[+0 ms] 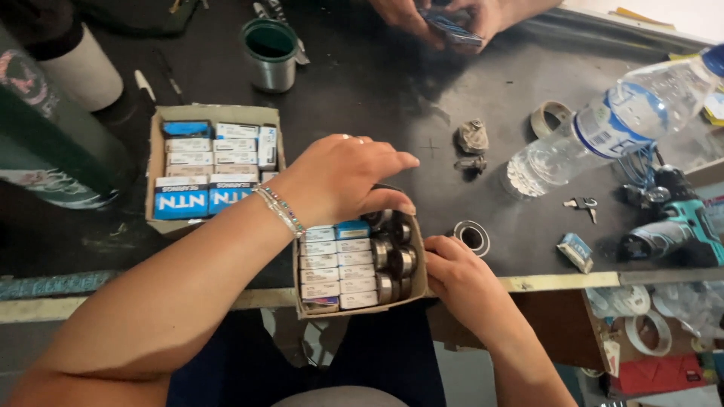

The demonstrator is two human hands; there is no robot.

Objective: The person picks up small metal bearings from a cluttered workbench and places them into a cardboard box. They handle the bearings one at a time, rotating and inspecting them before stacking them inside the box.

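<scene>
Cardboard box [360, 305] holds white packets and, seemingly, bare steel bearings [394, 260].

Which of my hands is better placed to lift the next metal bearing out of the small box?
Probably the left hand: its fingertips already curl over the bare metal bearings, while the right hand grips the small cardboard box by its side.
</scene>
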